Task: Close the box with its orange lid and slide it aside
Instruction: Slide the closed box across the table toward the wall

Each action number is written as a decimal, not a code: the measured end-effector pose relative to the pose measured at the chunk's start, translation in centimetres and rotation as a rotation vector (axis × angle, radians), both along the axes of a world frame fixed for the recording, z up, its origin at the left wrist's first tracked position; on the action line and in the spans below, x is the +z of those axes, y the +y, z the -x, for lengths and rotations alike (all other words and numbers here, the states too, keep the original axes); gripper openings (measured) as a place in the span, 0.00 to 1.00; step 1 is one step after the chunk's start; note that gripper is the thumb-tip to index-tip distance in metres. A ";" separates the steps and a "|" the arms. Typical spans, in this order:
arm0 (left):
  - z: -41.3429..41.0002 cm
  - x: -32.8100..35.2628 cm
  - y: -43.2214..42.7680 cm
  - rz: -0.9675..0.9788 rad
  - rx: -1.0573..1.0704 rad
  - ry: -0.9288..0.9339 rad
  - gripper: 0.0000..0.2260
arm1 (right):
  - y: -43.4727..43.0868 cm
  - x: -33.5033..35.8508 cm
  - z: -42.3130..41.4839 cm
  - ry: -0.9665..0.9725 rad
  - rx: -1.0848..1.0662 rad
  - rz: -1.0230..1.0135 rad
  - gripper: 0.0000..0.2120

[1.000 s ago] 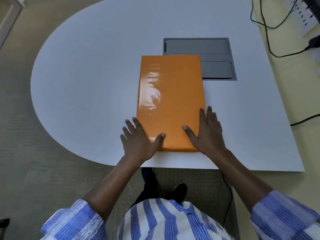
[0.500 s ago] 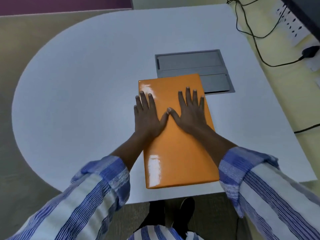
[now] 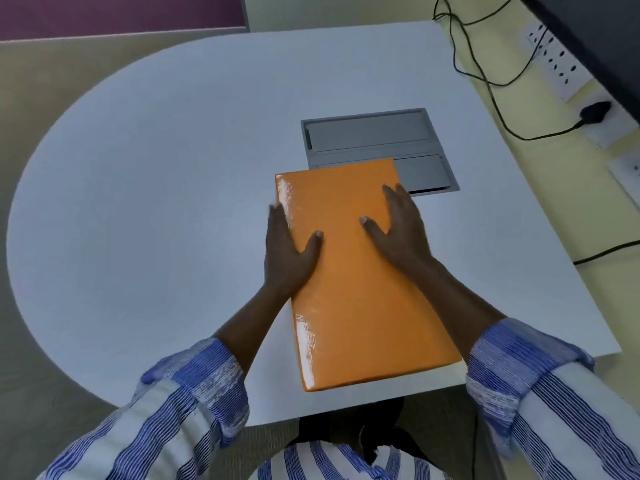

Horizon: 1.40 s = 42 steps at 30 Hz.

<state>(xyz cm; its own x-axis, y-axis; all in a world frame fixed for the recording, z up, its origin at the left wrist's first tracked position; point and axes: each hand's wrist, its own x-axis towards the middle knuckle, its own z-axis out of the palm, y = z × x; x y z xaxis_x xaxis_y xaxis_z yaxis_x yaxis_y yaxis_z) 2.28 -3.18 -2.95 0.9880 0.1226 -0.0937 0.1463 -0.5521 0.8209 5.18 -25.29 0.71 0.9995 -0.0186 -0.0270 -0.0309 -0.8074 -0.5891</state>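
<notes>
Centrally, the orange lid covers the box on the white surface, its far corner overlapping a grey inset panel. Left hand and right hand lie flat, fingers spread, along its long edges.

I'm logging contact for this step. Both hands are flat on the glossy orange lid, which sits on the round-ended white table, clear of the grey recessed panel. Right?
Not quite. In the head view the glossy orange lid overlaps the near edge of the grey recessed panel, covering part of it. The rest holds: the left hand and right hand lie on the lid, on the round-ended white table.
</notes>
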 end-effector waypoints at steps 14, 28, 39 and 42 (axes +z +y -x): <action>3.2 -0.7 -2.6 1.117 0.153 0.550 0.27 | -8.0 0.4 2.6 0.492 -0.345 -0.515 0.35; 1.9 -1.1 -21.8 1.105 0.043 0.567 0.30 | -26.5 1.2 1.8 0.426 -0.415 -0.418 0.36; 1.4 -0.4 -25.7 1.081 0.111 0.565 0.28 | -23.3 0.4 3.5 -0.049 -0.056 0.266 0.42; 1.4 -0.6 -26.2 1.047 0.127 0.584 0.28 | -20.5 -0.9 4.8 -0.011 0.215 0.362 0.42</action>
